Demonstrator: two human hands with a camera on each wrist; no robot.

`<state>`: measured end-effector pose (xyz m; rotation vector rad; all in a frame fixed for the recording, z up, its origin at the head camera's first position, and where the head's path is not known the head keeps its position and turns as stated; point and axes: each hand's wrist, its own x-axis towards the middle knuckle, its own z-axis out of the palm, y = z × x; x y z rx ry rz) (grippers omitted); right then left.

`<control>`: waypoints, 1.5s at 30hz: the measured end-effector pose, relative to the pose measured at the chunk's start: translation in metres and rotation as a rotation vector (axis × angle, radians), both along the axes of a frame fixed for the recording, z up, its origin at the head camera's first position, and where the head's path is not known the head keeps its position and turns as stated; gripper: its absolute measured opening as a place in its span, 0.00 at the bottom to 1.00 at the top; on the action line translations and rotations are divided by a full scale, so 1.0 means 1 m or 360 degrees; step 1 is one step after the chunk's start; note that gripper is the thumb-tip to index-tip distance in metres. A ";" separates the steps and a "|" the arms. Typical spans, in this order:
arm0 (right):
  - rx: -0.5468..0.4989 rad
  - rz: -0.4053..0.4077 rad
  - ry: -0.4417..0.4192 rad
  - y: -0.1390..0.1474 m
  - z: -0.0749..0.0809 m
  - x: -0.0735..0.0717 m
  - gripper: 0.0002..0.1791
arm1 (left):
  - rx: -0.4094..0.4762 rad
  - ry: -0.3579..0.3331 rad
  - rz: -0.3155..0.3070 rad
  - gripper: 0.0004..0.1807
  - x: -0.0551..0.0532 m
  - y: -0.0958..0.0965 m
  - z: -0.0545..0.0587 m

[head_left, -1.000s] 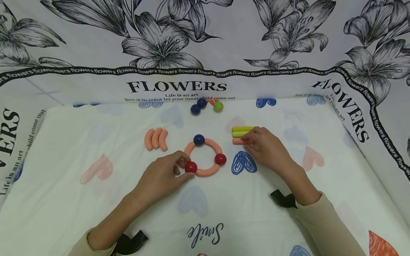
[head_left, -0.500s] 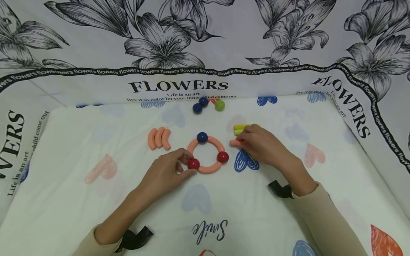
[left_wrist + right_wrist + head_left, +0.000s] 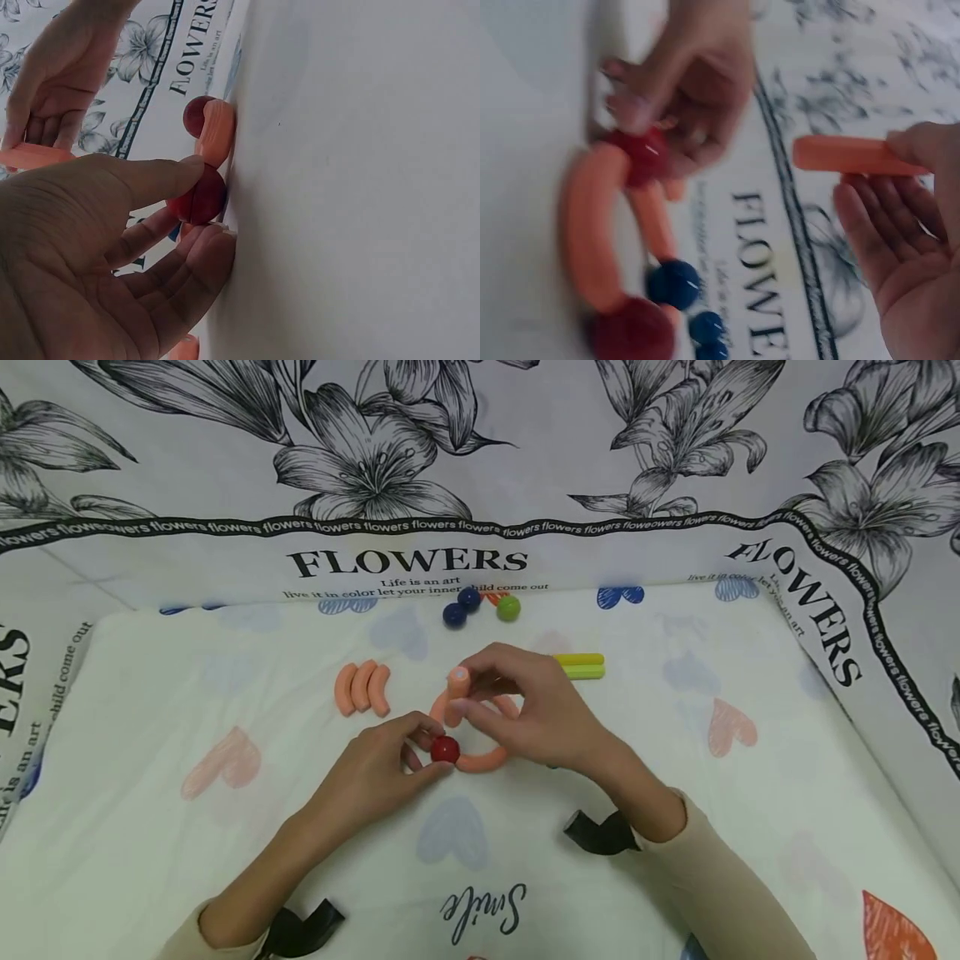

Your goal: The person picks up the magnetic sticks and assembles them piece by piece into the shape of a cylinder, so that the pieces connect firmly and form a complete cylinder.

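Note:
A ring of curved orange rods (image 3: 483, 762) joined by balls lies on the white cloth. My left hand (image 3: 382, 760) pinches its near-left red ball (image 3: 445, 749) between thumb and fingers. Above the ring, my right hand (image 3: 532, 702) holds a straight orange rod (image 3: 457, 693), tilted up with one end towards the head camera. That hand hides the ring's far and right side in the head view. The right wrist view shows the ring's other red ball (image 3: 634, 334) and its blue ball (image 3: 673, 283), with the held rod (image 3: 840, 154) apart from them.
Left of the ring lie three curved orange rods (image 3: 362, 687). A yellow rod (image 3: 581, 659) and a lime rod (image 3: 583, 672) lie to the right, beyond the right hand. Two dark blue balls (image 3: 454, 616) and a green ball (image 3: 508, 607) sit at the back.
My right hand has picked up the straight orange rod from beside the yellow and lime rods and brought it left over the ring. The left hand stays at the red ball.

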<state>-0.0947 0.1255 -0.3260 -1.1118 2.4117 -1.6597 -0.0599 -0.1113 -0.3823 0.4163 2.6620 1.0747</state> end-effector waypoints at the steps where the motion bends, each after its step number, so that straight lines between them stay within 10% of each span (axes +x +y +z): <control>1: -0.0026 0.0011 0.0008 -0.005 -0.003 0.003 0.13 | 0.0005 0.0003 0.0001 0.19 0.000 -0.001 0.000; 17: 0.0042 0.0068 -0.0160 -0.020 -0.042 0.007 0.12 | 0.0050 0.0046 -0.0043 0.16 -0.001 -0.003 -0.001; 45: 0.0269 0.0127 -0.0017 0.008 -0.028 -0.007 0.19 | 0.0028 0.0114 -0.0016 0.13 0.001 -0.001 -0.001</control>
